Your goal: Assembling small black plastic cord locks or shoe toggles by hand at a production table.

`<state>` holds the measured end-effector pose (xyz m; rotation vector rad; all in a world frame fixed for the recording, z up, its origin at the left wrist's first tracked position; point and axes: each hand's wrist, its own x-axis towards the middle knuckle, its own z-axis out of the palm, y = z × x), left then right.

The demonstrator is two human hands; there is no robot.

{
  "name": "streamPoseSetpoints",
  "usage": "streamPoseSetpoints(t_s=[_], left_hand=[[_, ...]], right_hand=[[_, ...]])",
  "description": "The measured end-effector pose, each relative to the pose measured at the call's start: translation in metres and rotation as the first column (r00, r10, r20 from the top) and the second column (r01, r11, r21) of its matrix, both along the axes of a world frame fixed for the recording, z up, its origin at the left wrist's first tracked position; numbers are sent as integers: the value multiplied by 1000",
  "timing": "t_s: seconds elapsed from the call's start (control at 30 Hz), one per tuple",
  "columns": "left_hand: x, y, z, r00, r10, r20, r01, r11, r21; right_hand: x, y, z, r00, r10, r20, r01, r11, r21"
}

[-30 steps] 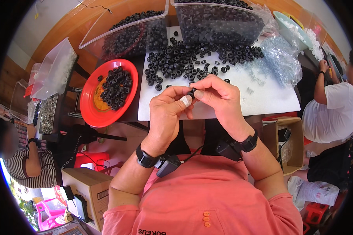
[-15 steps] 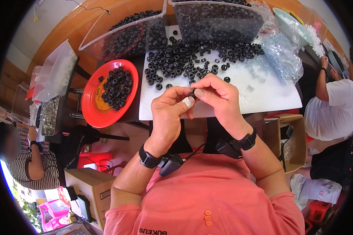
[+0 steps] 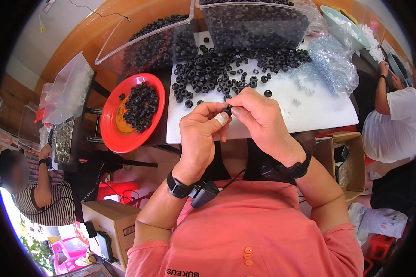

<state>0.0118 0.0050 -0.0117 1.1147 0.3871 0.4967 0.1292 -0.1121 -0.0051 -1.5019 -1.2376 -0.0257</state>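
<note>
In front of my chest, my left hand (image 3: 198,134) pinches a small round black plastic part (image 3: 228,111) between thumb and fingers. A white bandage wraps its thumb. My right hand (image 3: 262,121) meets it from the other side, thumb and forefinger closed at the same part, so much of it is hidden. Just beyond my hands, a loose heap of black ring-shaped plastic parts (image 3: 203,74) lies on a white sheet (image 3: 282,122). Thin pale pieces, perhaps small springs (image 3: 300,87), are scattered on the sheet's right side.
A red plate (image 3: 107,124) with more black parts stands left of the sheet. Two clear bins (image 3: 164,48) (image 3: 259,25) of black parts stand behind. At right are a plastic bag (image 3: 339,69), a green bowl (image 3: 356,39) and an open carton (image 3: 353,184). People work on both sides.
My right wrist has swung slightly outward and lower, its fingers still at the black part. The left hand keeps its pinch. The whole view has shifted a little.
</note>
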Motion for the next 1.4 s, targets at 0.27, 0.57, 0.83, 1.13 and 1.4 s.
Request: streamPoseSetpoints(t_s=[0.27,0.57,0.83,1.13,1.4], left_hand=[[1,-7,-4,999,42,-32,-37,989,140],[0,-4,2,1000,4,-15,-4,999,32],[1,-5,1,1000,12,10,-12,1000,5],[2,-5,6,998,12,-69,-11,1000,9],[-1,-14,9,1000,-10,-28,17,973,232]], right_hand=[[-5,-2,10,902,-158,403,201,977,-66],[-3,1,-14,994,-3,-113,13,996,85],[1,5,-13,975,-84,207,70,995,73],[3,1,-6,953,-79,292,49,993,111],[5,-11,0,969,-51,241,32,996,82]])
